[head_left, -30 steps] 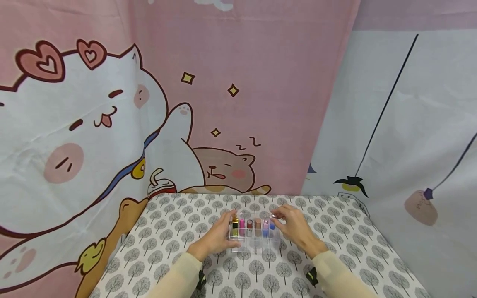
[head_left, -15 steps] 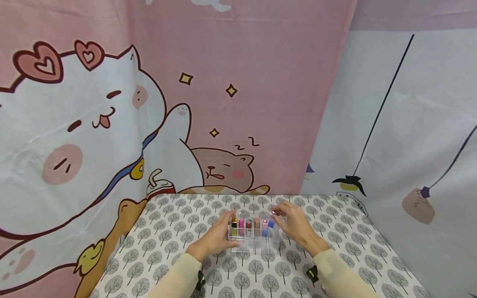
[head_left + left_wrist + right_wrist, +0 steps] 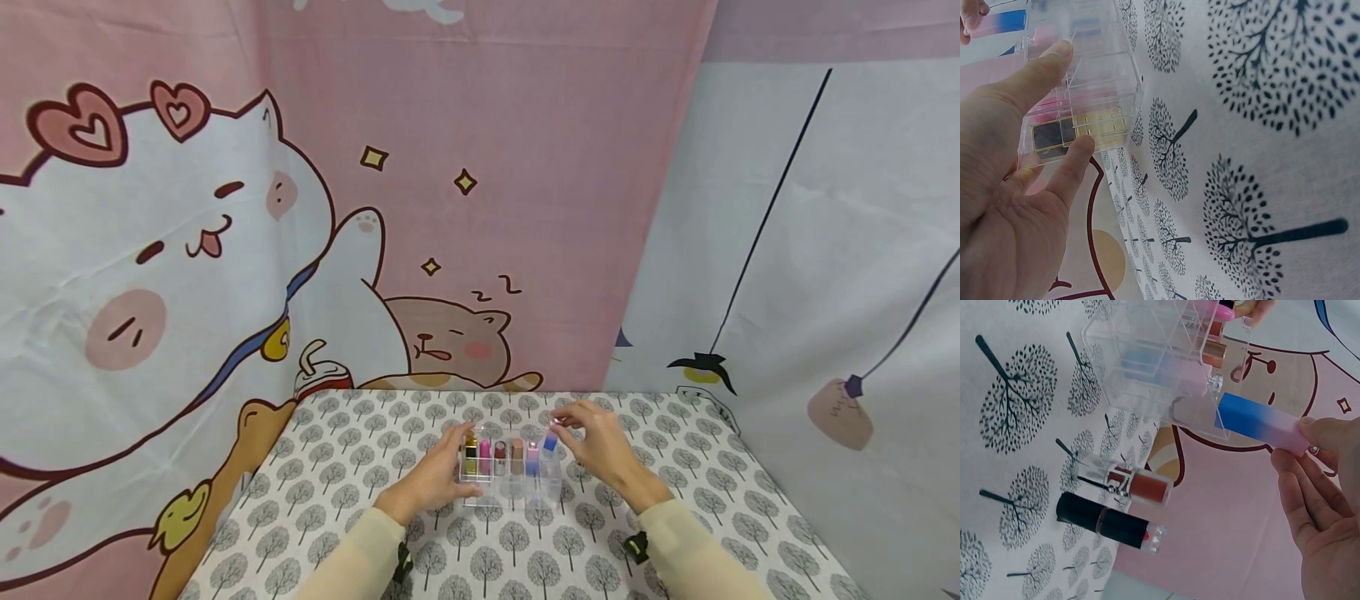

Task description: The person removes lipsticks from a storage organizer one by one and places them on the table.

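Observation:
A clear plastic lipstick organizer stands on the table, with several lipsticks upright in its row of compartments. My left hand grips its left end, thumb on the near side; beside those fingers is a black-and-gold lipstick. At the right end, my right hand pinches a blue-to-pink lipstick by its pink top. That lipstick is tilted, its blue end right at the organizer's top rim. A similar blue-and-pink lipstick sits in the neighbouring compartment. Bright pink and brown ones stand farther left.
To the organizer's right, in the right wrist view, a clear tube with a brown-red top and a black lipstick with a clear end stand on the table. A tree-print cloth covers the table, and a cartoon curtain hangs behind.
My right hand has moved up and slightly right, raising the blue-to-pink lipstick at the organizer's right end. The left hand keeps its grip on the organizer.

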Tool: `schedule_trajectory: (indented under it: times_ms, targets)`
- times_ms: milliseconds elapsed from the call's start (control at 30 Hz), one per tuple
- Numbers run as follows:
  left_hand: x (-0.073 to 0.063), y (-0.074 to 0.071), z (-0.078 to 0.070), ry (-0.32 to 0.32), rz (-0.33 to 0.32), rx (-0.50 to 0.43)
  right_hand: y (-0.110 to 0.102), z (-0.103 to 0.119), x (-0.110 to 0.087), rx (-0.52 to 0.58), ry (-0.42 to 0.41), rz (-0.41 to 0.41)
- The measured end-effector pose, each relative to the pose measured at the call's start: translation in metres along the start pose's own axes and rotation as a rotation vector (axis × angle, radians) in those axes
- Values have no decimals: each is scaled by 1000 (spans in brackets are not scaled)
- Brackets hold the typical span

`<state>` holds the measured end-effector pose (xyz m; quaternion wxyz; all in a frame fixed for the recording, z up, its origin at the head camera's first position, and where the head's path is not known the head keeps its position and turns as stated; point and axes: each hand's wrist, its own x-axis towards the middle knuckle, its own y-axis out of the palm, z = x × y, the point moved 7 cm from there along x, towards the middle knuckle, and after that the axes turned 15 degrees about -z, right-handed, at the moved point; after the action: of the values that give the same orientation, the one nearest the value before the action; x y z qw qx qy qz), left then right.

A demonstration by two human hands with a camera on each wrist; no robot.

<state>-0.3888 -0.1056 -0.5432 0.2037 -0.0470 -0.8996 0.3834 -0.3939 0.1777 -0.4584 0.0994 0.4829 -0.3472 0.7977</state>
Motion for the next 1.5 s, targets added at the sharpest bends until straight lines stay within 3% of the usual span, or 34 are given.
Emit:
schedule_trajectory:
  times_ms: [500, 1500]
  targets:
    - [1, 2, 5, -22, 7, -10, -20, -9, 4, -30, 7, 11]
    - [2, 4, 4, -24, 9, -39, -64, -48, -5, -122, -15, -66]
